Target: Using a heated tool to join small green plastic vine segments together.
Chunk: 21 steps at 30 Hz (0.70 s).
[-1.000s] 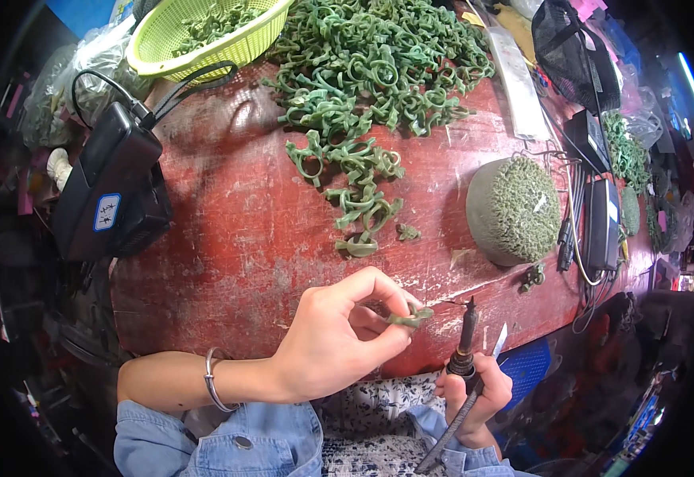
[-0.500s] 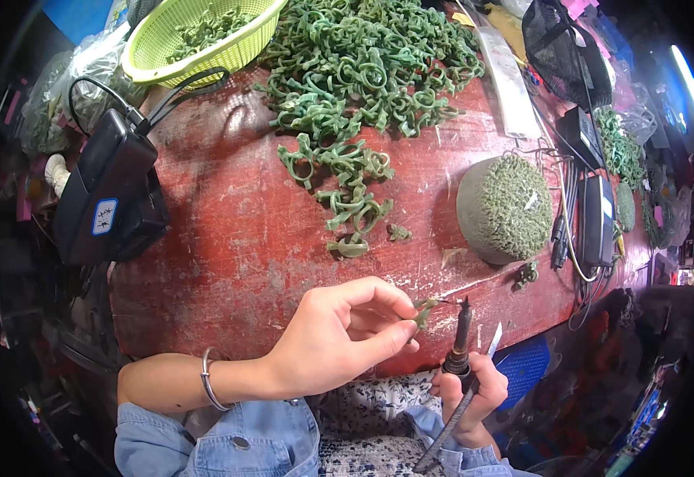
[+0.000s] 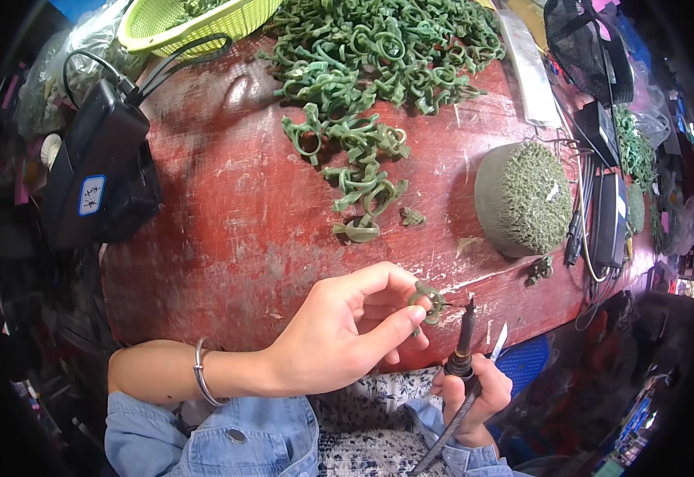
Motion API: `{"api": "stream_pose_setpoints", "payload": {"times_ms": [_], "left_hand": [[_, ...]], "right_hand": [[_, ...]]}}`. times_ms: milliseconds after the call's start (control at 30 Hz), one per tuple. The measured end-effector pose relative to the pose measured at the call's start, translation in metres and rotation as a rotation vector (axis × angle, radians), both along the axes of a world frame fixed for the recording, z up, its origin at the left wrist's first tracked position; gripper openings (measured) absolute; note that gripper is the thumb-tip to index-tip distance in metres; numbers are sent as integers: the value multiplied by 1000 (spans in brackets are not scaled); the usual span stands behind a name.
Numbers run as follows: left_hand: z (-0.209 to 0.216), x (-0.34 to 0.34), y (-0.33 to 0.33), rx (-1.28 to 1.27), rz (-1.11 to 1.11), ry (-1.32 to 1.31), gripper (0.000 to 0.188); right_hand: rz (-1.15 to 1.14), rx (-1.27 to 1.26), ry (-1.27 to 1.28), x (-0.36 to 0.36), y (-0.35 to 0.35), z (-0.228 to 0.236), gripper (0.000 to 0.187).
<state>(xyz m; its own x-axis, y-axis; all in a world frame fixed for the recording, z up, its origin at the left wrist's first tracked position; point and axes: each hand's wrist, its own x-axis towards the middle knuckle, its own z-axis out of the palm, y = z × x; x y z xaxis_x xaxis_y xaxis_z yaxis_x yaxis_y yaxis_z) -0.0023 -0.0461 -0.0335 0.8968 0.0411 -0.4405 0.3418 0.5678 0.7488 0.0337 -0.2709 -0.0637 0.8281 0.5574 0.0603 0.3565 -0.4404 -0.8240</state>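
My left hand [image 3: 343, 330] pinches a small green wax ring [image 3: 429, 306] between thumb and fingertips above the table's near edge. Closed around a dark soldering-iron-like wax pen [image 3: 464, 342], my right hand [image 3: 482, 397] holds it almost upright. A thin wire at the pen's tip points left and reaches the ring or ends very close by; I cannot tell if they touch. From the same hand a pale narrow knife blade [image 3: 499, 342] sticks up. Beyond my hands lie a few loose green wax rings [image 3: 358, 230], leading back to a large heap of them [image 3: 394, 56].
A round green wax block [image 3: 494, 199] with a rough top stands on the red table [image 3: 227, 262], right of centre. A black device [image 3: 100, 171] sits at the left, below a yellow-green basket [image 3: 227, 32]. Cables and a black power adapter [image 3: 608, 219] line the right side.
The ring in my left hand has turned, showing more of its loop. My right hand keeps its hold on the pen and blade. The whole view has shifted slightly.
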Motion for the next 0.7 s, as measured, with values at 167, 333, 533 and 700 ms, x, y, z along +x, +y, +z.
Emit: {"api": "stream_pose_setpoints", "payload": {"times_ms": [167,333,533,700], "left_hand": [[-5,-2,-2,51,40,-47,16],[-3,-4,-1,130,-3,-52,18],[-3,-4,-1,123,2,-27,19],[-6,-5,-1,115,7,-30,19]], "right_hand": [[108,-102,-65,5,-1,4,38],[54,0,-153,-1,-1,-6,41],[58,-2,-161,0,0,-4,41],[71,-61,-91,2,2,1,37]]}}
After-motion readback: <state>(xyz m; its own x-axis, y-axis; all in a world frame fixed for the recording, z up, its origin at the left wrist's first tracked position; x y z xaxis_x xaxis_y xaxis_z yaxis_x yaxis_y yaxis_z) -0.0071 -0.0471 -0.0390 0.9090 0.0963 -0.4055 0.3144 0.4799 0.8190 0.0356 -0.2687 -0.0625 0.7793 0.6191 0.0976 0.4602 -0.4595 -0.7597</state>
